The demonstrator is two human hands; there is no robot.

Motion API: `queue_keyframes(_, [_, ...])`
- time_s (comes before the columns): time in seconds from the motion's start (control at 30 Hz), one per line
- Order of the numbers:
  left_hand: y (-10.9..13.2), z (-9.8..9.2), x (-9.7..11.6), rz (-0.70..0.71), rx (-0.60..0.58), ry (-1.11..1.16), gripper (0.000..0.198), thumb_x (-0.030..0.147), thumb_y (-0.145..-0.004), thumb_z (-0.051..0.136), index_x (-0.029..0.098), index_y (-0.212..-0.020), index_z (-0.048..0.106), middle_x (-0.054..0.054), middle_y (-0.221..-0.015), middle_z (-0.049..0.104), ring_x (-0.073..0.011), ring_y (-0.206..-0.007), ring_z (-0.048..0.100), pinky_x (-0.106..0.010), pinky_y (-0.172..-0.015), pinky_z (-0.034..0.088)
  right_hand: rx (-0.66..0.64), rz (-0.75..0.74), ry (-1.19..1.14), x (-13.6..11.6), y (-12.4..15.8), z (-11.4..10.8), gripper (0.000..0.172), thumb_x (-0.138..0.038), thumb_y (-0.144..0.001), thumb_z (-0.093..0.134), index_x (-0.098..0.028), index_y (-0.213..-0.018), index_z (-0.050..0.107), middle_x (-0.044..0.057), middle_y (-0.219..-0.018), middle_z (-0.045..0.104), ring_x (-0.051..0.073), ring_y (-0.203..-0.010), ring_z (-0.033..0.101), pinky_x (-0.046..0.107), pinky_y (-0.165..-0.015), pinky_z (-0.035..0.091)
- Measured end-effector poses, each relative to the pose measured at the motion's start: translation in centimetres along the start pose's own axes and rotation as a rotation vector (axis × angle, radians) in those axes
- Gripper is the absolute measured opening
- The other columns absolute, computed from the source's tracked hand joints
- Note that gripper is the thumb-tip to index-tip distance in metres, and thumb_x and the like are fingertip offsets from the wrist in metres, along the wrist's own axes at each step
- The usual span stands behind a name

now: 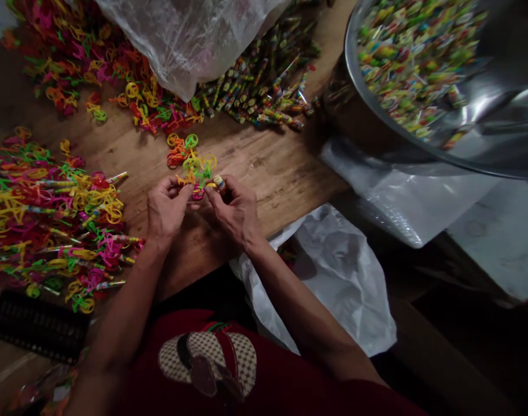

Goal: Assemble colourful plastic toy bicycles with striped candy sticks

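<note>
My left hand [166, 211] is closed in a pinch on a pink plastic toy piece [197, 193] above the wooden table. Facing it, my right hand [235, 211] grips a small printed tube [219, 183], its pale end showing above the fingers. The two sets of fingertips almost meet, and whether the tube and the toy piece are joined is hidden. Just beyond the fingers lies a little cluster of green, yellow and orange plastic toy pieces [189, 151].
Toy pieces with tubes attached form a pile [68, 225] at left. Behind are loose toy pieces [103, 58], a clear plastic bag [189, 40] and printed tubes [264, 86]. A metal bowl [354, 63] holds more tubes. A white sack [333, 271] hangs by the table edge; a black basket [38, 326] sits lower left.
</note>
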State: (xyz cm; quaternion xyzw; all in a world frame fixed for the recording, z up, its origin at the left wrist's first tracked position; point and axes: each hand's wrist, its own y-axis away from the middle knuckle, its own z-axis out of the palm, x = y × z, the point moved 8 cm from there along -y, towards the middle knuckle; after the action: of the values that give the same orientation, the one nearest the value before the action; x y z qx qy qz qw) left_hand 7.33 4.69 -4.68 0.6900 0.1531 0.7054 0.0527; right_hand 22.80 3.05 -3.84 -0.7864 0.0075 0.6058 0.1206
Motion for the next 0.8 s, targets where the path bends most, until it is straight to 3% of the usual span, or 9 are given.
queue_keyframes(0.1, [0.2,-0.3,-0.1,-0.003,0.027,0.062,0.015,0.021,-0.071,0.071,0.017,-0.081,0.060,0.001,-0.069,0.071,-0.0143,-0.059,0.070,-0.023,-0.054,0.058,0.008,-0.044,0.000,-0.5,0.3,0.0,0.013,-0.030,-0.088,0.060,-0.019,-0.085,0.065,-0.003,-0.072,0.057,0.011,-0.066,0.050,0.025,-0.064,0.041])
queue_keyframes(0.3, [0.9,-1.1,-0.3,0.077,0.046,0.118,0.025,0.030,-0.067,0.078,0.017,-0.081,0.061,0.002,-0.071,0.071,-0.0135,-0.057,0.069,-0.025,-0.055,0.059,0.167,-0.068,0.055,-1.0,1.4,-0.4,0.017,-0.033,-0.090,0.060,-0.020,-0.079,0.061,-0.004,-0.066,0.058,0.010,-0.058,0.049,0.024,-0.057,0.040])
queue_keyframes(0.57, [1.8,-0.8,0.4,0.169,0.055,0.089,0.041,0.045,-0.068,0.084,0.018,-0.086,0.059,0.000,-0.077,0.070,-0.0150,-0.065,0.070,-0.028,-0.065,0.060,0.190,-0.435,0.212,-4.2,2.6,-0.2,0.009,-0.021,-0.092,0.058,-0.020,-0.097,0.064,0.004,-0.090,0.070,0.014,-0.074,0.064,0.026,-0.065,0.050])
queue_keyframes(0.67, [2.7,-0.6,0.6,0.229,0.052,0.021,0.041,0.043,-0.068,0.085,0.019,-0.083,0.056,0.001,-0.077,0.068,-0.0126,-0.064,0.068,-0.024,-0.064,0.058,0.202,-0.322,0.118,-3.3,2.7,-0.1,0.009,-0.025,-0.092,0.059,-0.021,-0.097,0.065,0.004,-0.093,0.071,0.013,-0.073,0.063,0.027,-0.064,0.050])
queue_keyframes(0.8, [3.9,-1.0,1.0,0.372,0.092,-0.269,0.024,0.037,-0.080,0.075,0.021,-0.089,0.060,-0.002,-0.084,0.071,-0.0156,-0.076,0.071,-0.025,-0.071,0.057,0.242,0.046,-0.163,-0.7,2.3,0.0,0.014,-0.034,-0.089,0.063,-0.022,-0.081,0.062,-0.001,-0.074,0.064,0.012,-0.065,0.055,0.025,-0.060,0.046])
